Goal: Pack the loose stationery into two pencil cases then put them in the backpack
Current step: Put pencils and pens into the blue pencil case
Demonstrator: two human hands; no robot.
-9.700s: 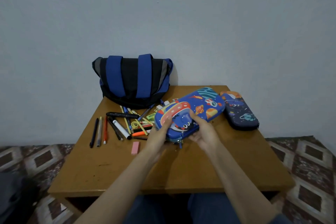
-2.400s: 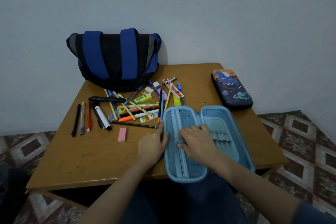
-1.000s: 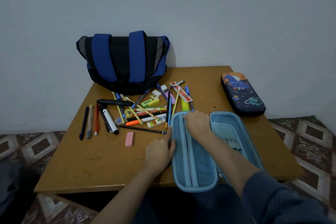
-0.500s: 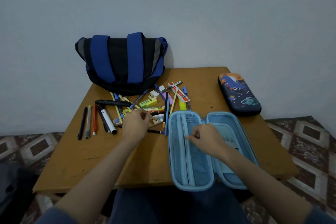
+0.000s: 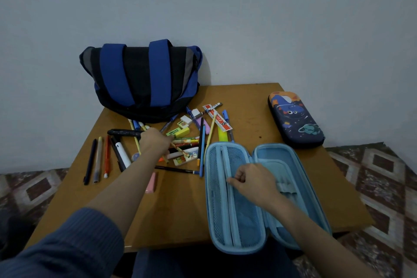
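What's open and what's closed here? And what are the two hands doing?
light blue pencil case, open flat, no pens seen inside.
dark pencil case, closed, lying flat.
backpack, upright; its opening is not in view.
pens and pencils, loose in a heap on the table.
left hand, reaching into the heap; grip hidden.
right hand, pinches the light blue pencil case's zip pocket.

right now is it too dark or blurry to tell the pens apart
Head view: dim bluish light, no glare; pens separable by colour. Head view: left hand slightly blurred among them, right hand pinching the open pencil case sharper; wide lens stretches the corners.
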